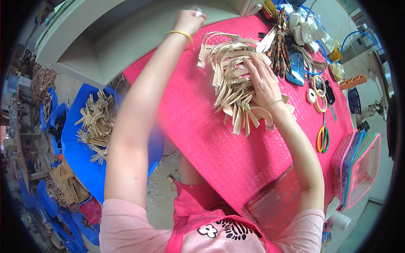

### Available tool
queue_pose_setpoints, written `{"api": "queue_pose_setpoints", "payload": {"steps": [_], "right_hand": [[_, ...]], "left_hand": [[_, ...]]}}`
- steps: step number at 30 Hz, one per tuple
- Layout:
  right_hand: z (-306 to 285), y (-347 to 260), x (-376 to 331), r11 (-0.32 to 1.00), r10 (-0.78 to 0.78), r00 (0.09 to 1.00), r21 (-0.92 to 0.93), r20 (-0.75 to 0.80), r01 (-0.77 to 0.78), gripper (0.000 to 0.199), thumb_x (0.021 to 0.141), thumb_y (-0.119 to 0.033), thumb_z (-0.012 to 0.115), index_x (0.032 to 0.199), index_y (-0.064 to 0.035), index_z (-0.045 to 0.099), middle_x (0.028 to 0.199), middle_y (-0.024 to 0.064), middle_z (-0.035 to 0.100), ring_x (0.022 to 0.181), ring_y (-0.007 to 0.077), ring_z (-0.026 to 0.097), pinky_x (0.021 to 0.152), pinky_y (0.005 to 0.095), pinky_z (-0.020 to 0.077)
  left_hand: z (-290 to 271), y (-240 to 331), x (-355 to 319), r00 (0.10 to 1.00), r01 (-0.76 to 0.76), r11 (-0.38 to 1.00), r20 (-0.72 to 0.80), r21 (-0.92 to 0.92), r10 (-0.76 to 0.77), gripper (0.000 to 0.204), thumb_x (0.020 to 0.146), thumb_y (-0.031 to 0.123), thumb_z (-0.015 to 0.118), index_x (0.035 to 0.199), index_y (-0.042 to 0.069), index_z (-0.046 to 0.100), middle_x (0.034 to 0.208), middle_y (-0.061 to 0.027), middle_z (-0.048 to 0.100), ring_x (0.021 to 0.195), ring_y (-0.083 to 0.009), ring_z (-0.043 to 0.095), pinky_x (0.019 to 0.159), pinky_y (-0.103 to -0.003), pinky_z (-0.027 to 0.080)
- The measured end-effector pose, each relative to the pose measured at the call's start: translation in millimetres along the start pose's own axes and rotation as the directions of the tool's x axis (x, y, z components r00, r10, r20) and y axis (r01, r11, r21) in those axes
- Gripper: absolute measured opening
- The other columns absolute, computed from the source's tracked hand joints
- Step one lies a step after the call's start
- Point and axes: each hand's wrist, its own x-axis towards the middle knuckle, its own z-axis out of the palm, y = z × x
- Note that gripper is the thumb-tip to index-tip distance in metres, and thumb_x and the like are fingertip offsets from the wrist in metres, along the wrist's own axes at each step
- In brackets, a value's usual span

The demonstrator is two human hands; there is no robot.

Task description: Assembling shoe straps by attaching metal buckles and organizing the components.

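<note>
My right hand point(265, 82) lies with its fingers stretched out on a pile of beige and gold strips point(232, 69), many bent into loops with loose flat ends. The pile spreads over a pink textured table cover point(198, 114). Up at the far side, my left hand point(190, 22) is closed beside the grey-white shelf unit, its arm reaching across the table's left edge. A small whitish thing point(198, 12) shows at its fingers, too blurred to name. A yellow band circles the left wrist.
Scissors point(323, 138) with green and yellow handles lie at the right, near tape rolls point(320, 103) and a dark phone-like slab point(296, 67). Plastic baskets point(358, 168) stand by the right edge. At the left, a blue sheet-like container point(76, 143) bears bundled strips. The grey-white shelf point(126, 46) borders the far side.
</note>
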Motion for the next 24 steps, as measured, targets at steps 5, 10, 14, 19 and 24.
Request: {"api": "queue_pose_setpoints", "payload": {"steps": [5, 10, 14, 19, 24], "right_hand": [[6.6, 6.1, 18.8, 0.979, -0.018, 0.981, -0.194, 0.192, 0.056, 0.063, 0.076, -0.009, 0.041, 0.133, -0.0148, 0.014, 0.132, 0.0081, 0.029, 0.124, 0.0214, 0.025, 0.102, 0.0395, 0.0185], [13.8, 15.8, 23.5, 0.995, -0.086, 0.972, -0.033, 0.219, 0.096, 0.067, 0.064, -0.007, 0.054, 0.126, -0.0112, 0.028, 0.111, 0.0106, 0.044, 0.113, 0.0243, 0.036, 0.101, 0.04, 0.0169], [3.3, 18.3, 19.6, 0.996, -0.089, 0.976, 0.049, 0.2, 0.081, 0.035, 0.066, -0.01, 0.051, 0.1, -0.0077, 0.045, 0.1, 0.0089, 0.045, 0.103, 0.0244, 0.043, 0.094, 0.0398, 0.0279], [2.2, 18.4, 24.5, 0.979, -0.202, 0.972, 0.0, -0.12, 0.203, 0.03, 0.059, -0.007, 0.056, 0.088, -0.0064, 0.046, 0.121, 0.0122, 0.038, 0.112, 0.0286, 0.038, 0.094, 0.038, 0.0302], [10.2, 26.7, 41.6, 0.97, -0.238, 0.971, 0.058, 0.006, 0.237, 0.034, 0.06, -0.006, 0.057, 0.092, -0.0057, 0.044, 0.127, 0.0121, 0.033, 0.117, 0.029, 0.034, 0.099, 0.0391, 0.0242]], "left_hand": [[42.6, -45.4, 50.6, 0.993, 0.12, 0.86, -0.06, 0.495, -0.104, 0.025, 0.072, 0.017, 0.049, 0.086, -0.002, 0.061, 0.087, -0.0207, 0.059, 0.084, -0.0306, 0.058, 0.074, -0.035, 0.045], [45.8, -49.6, 41.4, 0.899, 0.266, 0.931, 0.286, 0.249, -0.333, 0.025, 0.082, 0.019, 0.044, 0.091, 0.0, 0.057, 0.067, -0.0114, 0.059, 0.053, -0.015, 0.052, 0.05, -0.028, 0.041], [34.3, -26.2, 13.7, 0.848, 0.361, 0.932, 0.406, 0.028, -0.341, 0.03, 0.086, 0.024, 0.041, 0.088, -0.002, 0.056, 0.063, -0.008, 0.057, 0.053, -0.0133, 0.051, 0.049, -0.026, 0.042], [32.9, -19.0, -4.7, 0.799, 0.362, 0.932, 0.517, -0.003, -0.309, 0.036, 0.087, 0.032, 0.042, 0.084, -0.001, 0.056, 0.062, -0.0045, 0.054, 0.052, -0.0115, 0.051, 0.05, -0.026, 0.043], [35.7, -12.7, -23.4, 0.809, 0.294, 0.953, 0.551, -0.074, -0.207, 0.021, 0.078, 0.021, 0.055, 0.084, 0.002, 0.059, 0.077, -0.0067, 0.059, 0.073, -0.0129, 0.053, 0.075, -0.029, 0.039]]}}
